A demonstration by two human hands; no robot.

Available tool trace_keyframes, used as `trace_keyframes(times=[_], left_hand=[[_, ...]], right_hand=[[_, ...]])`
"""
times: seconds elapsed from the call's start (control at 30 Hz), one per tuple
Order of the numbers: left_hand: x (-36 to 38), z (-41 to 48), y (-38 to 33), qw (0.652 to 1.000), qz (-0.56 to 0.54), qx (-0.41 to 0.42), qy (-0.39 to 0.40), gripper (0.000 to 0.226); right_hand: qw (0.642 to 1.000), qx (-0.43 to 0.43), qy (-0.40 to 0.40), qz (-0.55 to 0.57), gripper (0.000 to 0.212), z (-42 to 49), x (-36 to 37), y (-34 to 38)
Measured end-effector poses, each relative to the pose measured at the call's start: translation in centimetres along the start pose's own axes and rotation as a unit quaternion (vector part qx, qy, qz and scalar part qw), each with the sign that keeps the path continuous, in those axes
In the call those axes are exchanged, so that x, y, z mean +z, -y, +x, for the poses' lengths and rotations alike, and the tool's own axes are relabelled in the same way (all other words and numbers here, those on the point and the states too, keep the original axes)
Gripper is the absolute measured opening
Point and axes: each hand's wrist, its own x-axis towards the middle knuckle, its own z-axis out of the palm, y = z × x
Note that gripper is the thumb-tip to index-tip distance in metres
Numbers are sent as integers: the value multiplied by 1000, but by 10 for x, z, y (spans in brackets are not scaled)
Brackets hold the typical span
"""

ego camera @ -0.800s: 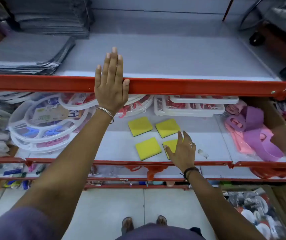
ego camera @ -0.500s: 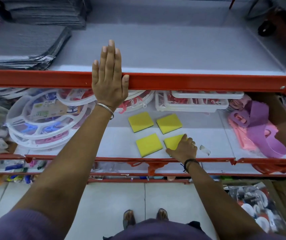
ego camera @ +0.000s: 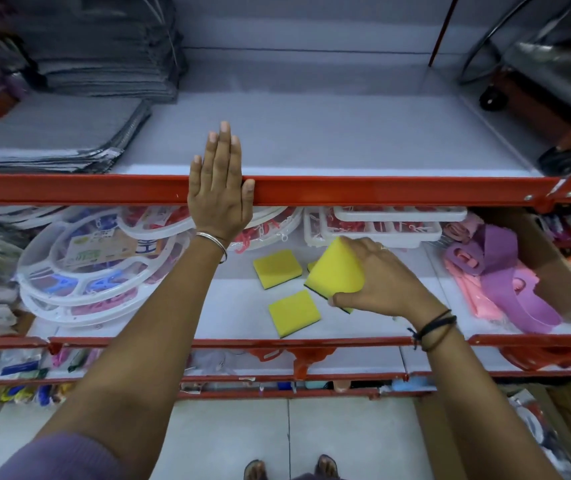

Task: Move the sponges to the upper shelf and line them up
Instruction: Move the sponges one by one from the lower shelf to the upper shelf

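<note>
My right hand [ego camera: 386,280] grips a yellow sponge [ego camera: 336,271] with a dark green underside, lifted and tilted above the lower shelf [ego camera: 235,306]. Two more yellow sponges lie flat on that shelf: one at the back [ego camera: 277,268] and one at the front [ego camera: 294,312]. A corner of another sponge [ego camera: 311,266] peeks out behind the held one. My left hand [ego camera: 217,192] rests flat, fingers together, on the red front rail [ego camera: 381,190] of the upper shelf [ego camera: 329,133], holding nothing.
Stacked grey mats [ego camera: 69,98] fill the upper shelf's left side; a wheeled metal item [ego camera: 547,91] stands at its right. On the lower shelf, round white hanger racks [ego camera: 87,265] sit left, white trays [ego camera: 388,226] behind, purple and pink slippers [ego camera: 505,282] right.
My right hand closed on the front right sponge and lifted it off the lower shelf, tilting it up. My left hand stayed on the red rail.
</note>
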Motion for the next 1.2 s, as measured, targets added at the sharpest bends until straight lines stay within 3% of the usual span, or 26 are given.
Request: trace_keyframes(times=[0.3,0.43,0.57,0.9,0.97,1.1,1.2], left_hand=[[-3,0,5,999,-20,24,-8,57],[-1,-2,5,999,-34,32,-23,57],[3,-3,5,998,-34,35,-32,57],[8,-6,4,998,-19,38,-40,56],[8,-6,3,998,-17,39,-42,56],[7,-8,3,998,-13,36,-43,56],[5,-9,1,998,-20,37,-35,56]], right_hand=[[981,-157,-117,-12,107,6,-111,66],[969,-160,-184,-33,110,58,-135,75],[989,-117,-92,-1,111,119,-139,76],[997,-67,48,-6,75,164,-120,76],[996,-91,15,-5,68,157,-123,76],[966,-192,-160,66,57,112,-114,76],[942,-233,-212,119,49,62,-84,72]])
